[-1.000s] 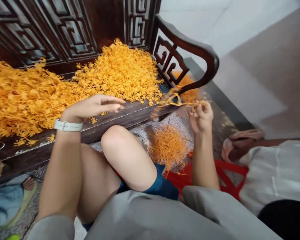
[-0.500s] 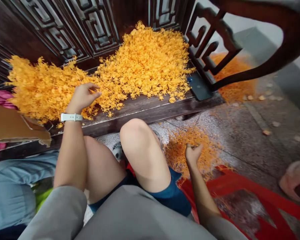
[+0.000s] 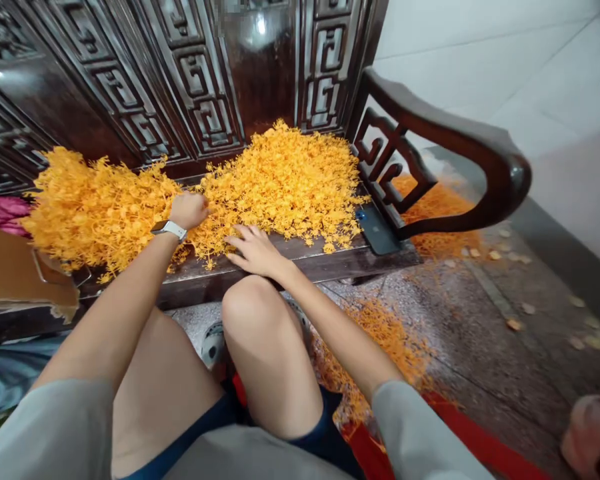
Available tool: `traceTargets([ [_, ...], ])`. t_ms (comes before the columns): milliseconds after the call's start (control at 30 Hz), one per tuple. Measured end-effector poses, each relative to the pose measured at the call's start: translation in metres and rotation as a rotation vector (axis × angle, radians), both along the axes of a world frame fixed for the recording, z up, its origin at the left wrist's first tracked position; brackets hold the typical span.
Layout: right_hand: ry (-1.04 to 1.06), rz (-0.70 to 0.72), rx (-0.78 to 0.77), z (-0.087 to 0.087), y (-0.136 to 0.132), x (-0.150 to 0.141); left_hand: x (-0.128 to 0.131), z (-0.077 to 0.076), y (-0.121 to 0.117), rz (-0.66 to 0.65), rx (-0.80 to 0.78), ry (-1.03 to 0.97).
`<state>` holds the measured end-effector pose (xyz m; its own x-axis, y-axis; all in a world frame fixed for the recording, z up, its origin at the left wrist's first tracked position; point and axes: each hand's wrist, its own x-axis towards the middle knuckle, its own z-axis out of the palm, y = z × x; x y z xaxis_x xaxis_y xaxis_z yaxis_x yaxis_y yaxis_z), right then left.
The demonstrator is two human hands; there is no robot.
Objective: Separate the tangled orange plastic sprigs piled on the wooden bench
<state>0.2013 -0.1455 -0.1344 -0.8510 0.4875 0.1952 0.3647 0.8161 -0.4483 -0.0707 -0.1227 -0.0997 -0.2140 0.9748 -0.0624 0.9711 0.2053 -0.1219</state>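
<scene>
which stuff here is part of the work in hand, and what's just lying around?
In the work:
left hand, in the orange sprig pile
right hand, flat at the pile's front edge
wooden bench under the pile

Lying about:
phone on the bench
cardboard
orange scraps on the floor
pink cloth

Soft, even daylight fills the scene, brightest on the pale wall at upper right. A small glare spot shines on the dark carved bench back. Shadows are faint. Wide-angle distortion bends the edges, and the bottom right corner is blurred; the centre is sharp.
</scene>
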Motion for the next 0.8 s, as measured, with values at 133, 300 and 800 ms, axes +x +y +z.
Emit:
traceTargets([
  [133,-0.209,-0.106,-0.006,-0.020,0.029,-0.019,0.005,0.007,-0.003,0.024,0.159,-0.067],
  [300,-0.186,-0.426,-0.023,-0.025,0.067,-0.009,0.017,0.017,-0.008,0.142,0.497,-0.275],
  [800,0.086,-0.450,0.184,0.063,0.068,-0.069,0.042,0.037,-0.049,-0.106,0.870,-0.562],
])
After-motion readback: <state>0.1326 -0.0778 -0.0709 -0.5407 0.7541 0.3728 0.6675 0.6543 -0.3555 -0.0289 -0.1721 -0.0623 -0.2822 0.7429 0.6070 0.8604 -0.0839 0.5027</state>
